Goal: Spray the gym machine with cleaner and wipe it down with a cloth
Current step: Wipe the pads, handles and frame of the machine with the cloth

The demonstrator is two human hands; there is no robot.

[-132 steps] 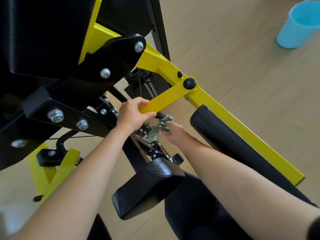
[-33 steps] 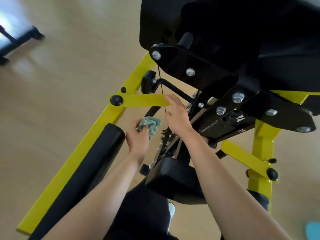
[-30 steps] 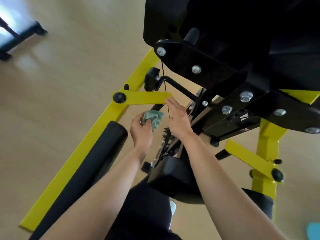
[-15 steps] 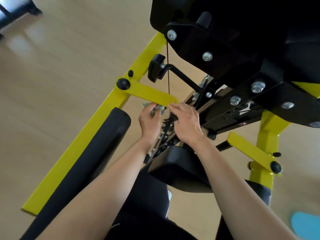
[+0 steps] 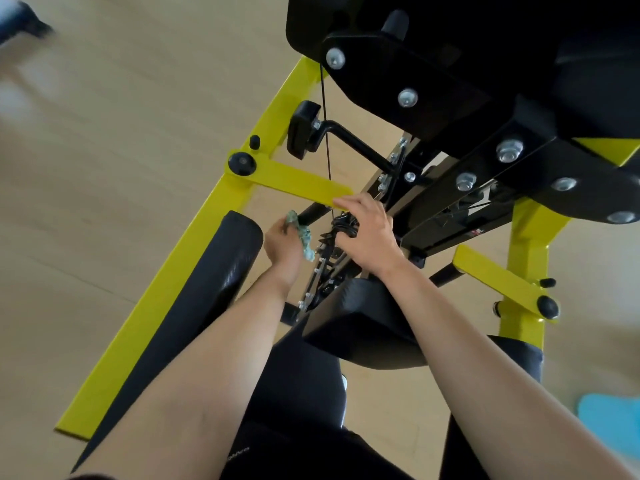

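Frame rail point(image 5: 180, 271) of the gym machine point(image 5: 450, 81), yellow, runs from 7 o'clock toward 12 o'clock, with the black roller pad point(image 5: 221, 271) along its 3 o'clock side. My left forearm reaches toward 1 o'clock. My left hand point(image 5: 282, 244) sits just past the pad's upper end, fingers curled tight on the green cloth point(image 5: 304, 239). The cloth bunches at the hand's 3 o'clock edge, just beside the black linkage point(image 5: 325, 268). My right forearm reaches toward 11 o'clock. My right hand point(image 5: 367, 233) lies back-up at 3 o'clock of the cloth, fingers curled round the linkage, index fingertip touching the yellow crossbar point(image 5: 298, 183) end at 12 o'clock.
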